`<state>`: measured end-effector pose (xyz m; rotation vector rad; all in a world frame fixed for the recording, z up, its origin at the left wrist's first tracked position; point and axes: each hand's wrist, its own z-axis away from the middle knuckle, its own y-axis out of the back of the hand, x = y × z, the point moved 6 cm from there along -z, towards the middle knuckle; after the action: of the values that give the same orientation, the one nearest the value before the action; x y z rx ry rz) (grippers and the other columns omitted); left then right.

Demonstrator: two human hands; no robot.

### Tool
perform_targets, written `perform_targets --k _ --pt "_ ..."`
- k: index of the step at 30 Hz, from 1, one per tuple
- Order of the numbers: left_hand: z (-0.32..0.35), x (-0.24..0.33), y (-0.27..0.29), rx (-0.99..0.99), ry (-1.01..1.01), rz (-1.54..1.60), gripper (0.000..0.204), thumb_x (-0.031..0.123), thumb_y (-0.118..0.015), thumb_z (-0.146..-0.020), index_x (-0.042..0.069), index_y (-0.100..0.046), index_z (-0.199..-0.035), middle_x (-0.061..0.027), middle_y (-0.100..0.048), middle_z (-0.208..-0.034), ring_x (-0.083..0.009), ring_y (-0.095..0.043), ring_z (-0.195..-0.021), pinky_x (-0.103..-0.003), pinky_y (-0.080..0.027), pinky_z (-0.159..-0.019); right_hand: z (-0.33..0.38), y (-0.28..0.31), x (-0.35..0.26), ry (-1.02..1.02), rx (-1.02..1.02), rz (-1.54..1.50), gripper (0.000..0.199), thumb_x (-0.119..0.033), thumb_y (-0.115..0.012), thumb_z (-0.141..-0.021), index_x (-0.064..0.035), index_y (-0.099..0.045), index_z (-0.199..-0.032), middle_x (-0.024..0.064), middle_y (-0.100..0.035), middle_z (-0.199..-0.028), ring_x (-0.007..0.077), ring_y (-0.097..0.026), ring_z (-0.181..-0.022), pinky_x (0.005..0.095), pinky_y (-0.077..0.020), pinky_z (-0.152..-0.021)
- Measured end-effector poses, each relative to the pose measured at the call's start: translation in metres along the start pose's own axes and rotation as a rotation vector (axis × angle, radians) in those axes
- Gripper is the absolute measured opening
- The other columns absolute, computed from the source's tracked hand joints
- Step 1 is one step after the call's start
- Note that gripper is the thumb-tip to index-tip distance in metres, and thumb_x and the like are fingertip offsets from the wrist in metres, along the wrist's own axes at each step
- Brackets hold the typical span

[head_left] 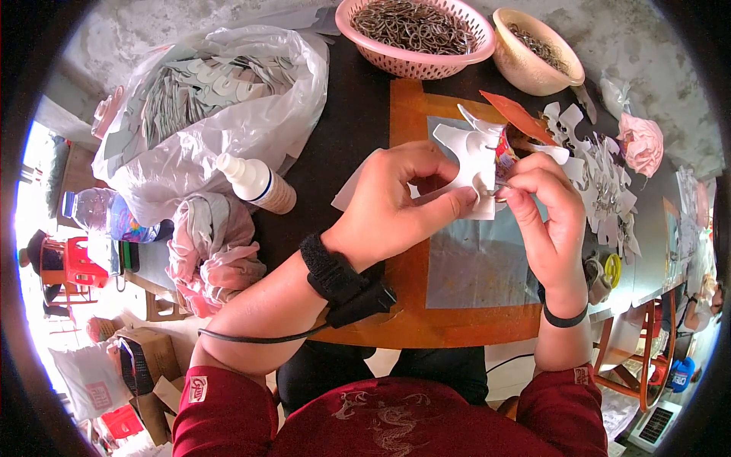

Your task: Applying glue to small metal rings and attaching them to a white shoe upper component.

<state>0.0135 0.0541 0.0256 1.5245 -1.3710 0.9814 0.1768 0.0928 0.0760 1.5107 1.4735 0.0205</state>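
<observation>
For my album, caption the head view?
Left hand holds a white cutout, right hand at its edge; pink basket of rings beyond.

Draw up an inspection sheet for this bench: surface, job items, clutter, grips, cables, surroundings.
Surface: dark table top; grey sheet with orange-brown border.
Job items: white cut-out piece, in hand; white cut-out pile at right; pink basket and cream bowl, both holding metal pieces; clear bag of stacked flat pieces, left.
Clutter: white bottle, pinkish cloth, clear bottle, all left.
Left grip: pinches the white cut-out piece.
Right grip: pinched at its right edge; what it holds is too small to tell.
Cables: black cable across left forearm, by the wrist strap.
Surroundings: mottled grey wall; red chair and cardboard box, left.
</observation>
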Motion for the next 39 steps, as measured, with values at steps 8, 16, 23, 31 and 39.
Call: perform_targets --k 8,16,23,31,39 --pt "0.003 -0.011 -0.004 -0.022 0.179 0.079 0.023 0.015 -0.073 -0.08 -0.003 -0.062 -0.074 -0.0023 -0.058 -0.066 -0.0057 -0.051 -0.06 -0.023 -0.041 -0.055 0.001 -0.002 0.0 0.005 -0.028 -0.003 0.011 -0.006 -0.064 -0.084 0.0009 -0.056 -0.082 0.0102 -0.055 -0.08 0.0247 -0.054 -0.073 0.0318 -0.0441 -0.068" --pt "0.005 -0.018 -0.007 -0.017 0.344 0.301 0.023 0.018 -0.073 -0.082 -0.001 -0.062 -0.076 0.0022 -0.059 -0.068 -0.0024 -0.05 -0.062 -0.02 -0.04 -0.054 0.001 -0.003 0.001 0.006 -0.037 0.006 0.013 -0.008 -0.065 -0.085 0.0002 -0.056 -0.085 0.0102 -0.055 -0.081 0.0239 -0.054 -0.073 0.032 -0.0444 -0.068" --pt "0.006 -0.016 -0.004 0.061 0.238 0.174 0.028 0.021 -0.075 -0.08 -0.002 -0.061 -0.075 0.0017 -0.057 -0.065 -0.0025 -0.048 -0.061 -0.02 -0.038 -0.051 -0.001 -0.007 -0.002 -0.07 -0.016 -0.015 0.02 -0.01 -0.071 -0.079 -0.0016 -0.057 -0.09 0.0077 -0.057 -0.082 0.0193 -0.054 -0.071 0.0298 -0.0444 -0.068" --pt "0.008 -0.016 -0.004 0.1 0.187 -0.01 0.031 0.02 -0.076 -0.077 -0.004 -0.057 -0.071 0.0001 -0.051 -0.061 -0.0042 -0.043 -0.059 -0.023 -0.035 -0.049 0.001 -0.008 -0.002 -0.016 -0.011 -0.042 0.016 -0.003 -0.07 -0.077 -0.0009 -0.058 -0.088 0.0073 -0.059 -0.081 0.0175 -0.055 -0.068 0.028 -0.0456 -0.065" --pt "0.007 -0.01 -0.005 0.089 0.175 -0.124 0.036 0.024 -0.077 -0.076 -0.004 -0.054 -0.069 -0.0015 -0.05 -0.063 -0.0064 -0.043 -0.061 -0.026 -0.036 -0.05 0.004 -0.005 -0.006 0.053 0.013 0.016 0.015 -0.002 -0.073 -0.073 -0.0026 -0.061 -0.082 0.0072 -0.06 -0.079 0.0201 -0.058 -0.069 0.0301 -0.0471 -0.063"
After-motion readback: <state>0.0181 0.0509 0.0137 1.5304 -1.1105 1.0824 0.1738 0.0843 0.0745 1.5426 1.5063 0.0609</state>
